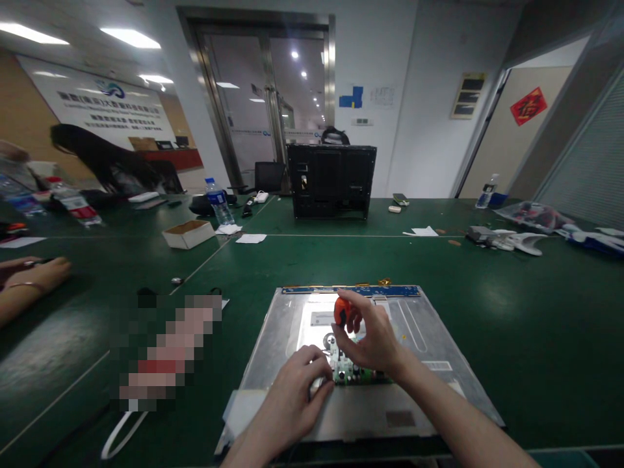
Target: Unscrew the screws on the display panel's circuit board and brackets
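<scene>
A flat metal display panel lies on the table in front of me, with a thin blue circuit strip along its far edge. On its middle sits a green circuit board, partly covered by my hands. My right hand grips the orange-and-black handle of a screwdriver upright above the board; its tip is hard to make out. My left hand rests at the board's left edge, thumb and fingers curled together. Whatever lies between those fingers is hidden.
A black monitor housing stands at the far side. To the left are a white open box, a water bottle and a pixelated strip. Another person's hand is at far left. A grey-and-white object lies right.
</scene>
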`<state>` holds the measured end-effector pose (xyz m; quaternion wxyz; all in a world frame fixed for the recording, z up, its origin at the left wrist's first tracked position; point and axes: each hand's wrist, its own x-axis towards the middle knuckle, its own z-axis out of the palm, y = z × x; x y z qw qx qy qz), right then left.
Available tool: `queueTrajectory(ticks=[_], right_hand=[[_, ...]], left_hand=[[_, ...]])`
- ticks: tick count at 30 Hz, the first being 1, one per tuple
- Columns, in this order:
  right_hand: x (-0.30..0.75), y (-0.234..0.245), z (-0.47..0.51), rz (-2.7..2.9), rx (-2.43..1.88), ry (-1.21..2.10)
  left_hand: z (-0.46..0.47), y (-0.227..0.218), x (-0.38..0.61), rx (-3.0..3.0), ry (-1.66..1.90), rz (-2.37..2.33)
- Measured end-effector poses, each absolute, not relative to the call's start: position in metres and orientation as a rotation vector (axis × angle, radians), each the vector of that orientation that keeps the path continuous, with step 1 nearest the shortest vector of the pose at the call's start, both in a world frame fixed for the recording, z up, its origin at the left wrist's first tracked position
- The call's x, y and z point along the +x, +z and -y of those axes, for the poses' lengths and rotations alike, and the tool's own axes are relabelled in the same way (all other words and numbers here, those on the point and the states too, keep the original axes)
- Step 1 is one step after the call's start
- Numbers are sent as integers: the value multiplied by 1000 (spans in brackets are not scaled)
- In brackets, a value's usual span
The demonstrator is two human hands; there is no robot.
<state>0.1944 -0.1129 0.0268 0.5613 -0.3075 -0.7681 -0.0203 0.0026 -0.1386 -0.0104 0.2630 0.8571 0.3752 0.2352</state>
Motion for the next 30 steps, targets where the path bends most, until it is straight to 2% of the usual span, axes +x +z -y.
queueTrajectory(ticks=[13, 30], right_hand=[[194, 28, 113, 1815, -724, -74], [194, 28, 114, 1827, -706, -64]], left_hand=[[136, -17, 2, 2412, 656, -935], [144, -4, 3, 2386, 629, -1000]])
